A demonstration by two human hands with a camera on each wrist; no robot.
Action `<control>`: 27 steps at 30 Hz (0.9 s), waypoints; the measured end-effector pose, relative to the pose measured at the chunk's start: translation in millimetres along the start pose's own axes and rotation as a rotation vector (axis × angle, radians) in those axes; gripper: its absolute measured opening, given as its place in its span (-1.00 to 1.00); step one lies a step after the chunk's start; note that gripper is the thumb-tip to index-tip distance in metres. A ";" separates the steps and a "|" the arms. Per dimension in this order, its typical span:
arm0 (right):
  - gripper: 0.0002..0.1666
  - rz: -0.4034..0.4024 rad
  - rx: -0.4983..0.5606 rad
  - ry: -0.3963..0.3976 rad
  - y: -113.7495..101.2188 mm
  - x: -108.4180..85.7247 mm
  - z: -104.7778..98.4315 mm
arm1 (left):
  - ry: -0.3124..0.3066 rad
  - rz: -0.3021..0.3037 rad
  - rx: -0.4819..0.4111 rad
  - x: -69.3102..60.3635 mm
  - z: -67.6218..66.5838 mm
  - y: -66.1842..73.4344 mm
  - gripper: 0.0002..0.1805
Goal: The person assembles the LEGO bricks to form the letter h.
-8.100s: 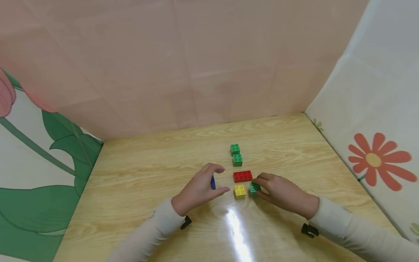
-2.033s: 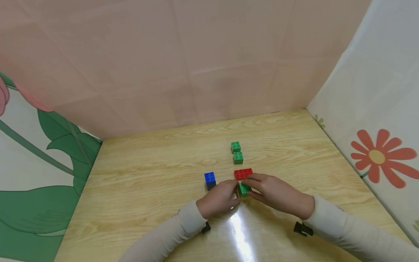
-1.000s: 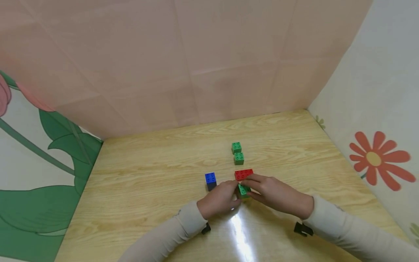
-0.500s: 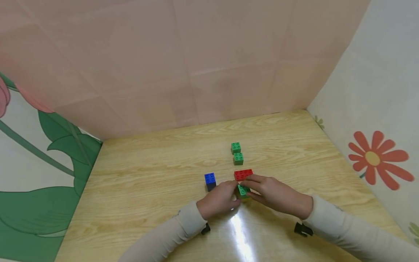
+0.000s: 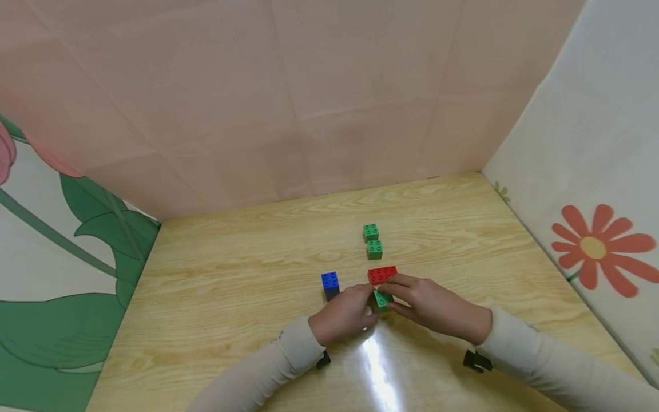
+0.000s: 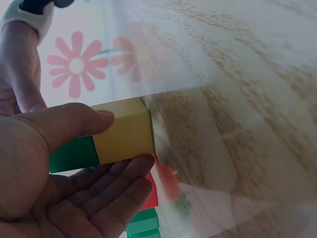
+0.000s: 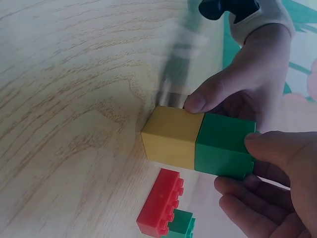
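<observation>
Nearest to us come the two pale sleeves, left and right, each with a black wrist device just below the cuff, and they lead us straight up to the action on the shiny wooden table. Here we have the left hand, thumb and fingers clamped on the yellow block, and we see that block standing on the tabletop at the bottom of a little stack. On top of it sits the upper green block, its face flush against the yellow one, and the right hand has that green piece pinched between thumb and fingers. Just to the left hand's far side we spot the blue block, studs up. Right behind the stack lies the long red block, partly covered by the right fingers from our head view. Farther out we find two small green blocks, the nearer one and the farther one, one just behind the other. Beyond the table's back edge rises the pink wall, with a big red flower off on the right-hand wall and green leaves on the left.
</observation>
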State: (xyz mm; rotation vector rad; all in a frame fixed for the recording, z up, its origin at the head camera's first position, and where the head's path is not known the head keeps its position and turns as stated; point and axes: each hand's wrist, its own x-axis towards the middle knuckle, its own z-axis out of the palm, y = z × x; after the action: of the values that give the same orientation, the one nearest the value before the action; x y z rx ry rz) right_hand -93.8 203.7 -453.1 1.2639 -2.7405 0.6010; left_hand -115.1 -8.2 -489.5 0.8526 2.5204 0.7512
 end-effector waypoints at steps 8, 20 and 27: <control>-0.56 0.006 -0.009 -0.009 1.7 -0.1 2.1 | 0.003 0.012 0.008 0.6 1.5 -2.6 -0.54; -0.54 0.003 0.003 0.003 1.9 -0.3 1.7 | -0.002 0.007 -0.002 1.4 1.6 -2.9 -0.59; -0.56 -0.004 0.013 0.016 2.3 -0.8 3.7 | 0.011 0.024 0.010 1.6 3.1 -4.3 -0.59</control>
State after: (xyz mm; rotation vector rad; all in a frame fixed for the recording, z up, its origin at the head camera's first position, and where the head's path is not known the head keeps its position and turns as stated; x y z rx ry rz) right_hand -94.6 204.2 -457.4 1.2617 -2.7252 0.6266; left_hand -116.6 -9.0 -494.8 0.8861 2.5298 0.7543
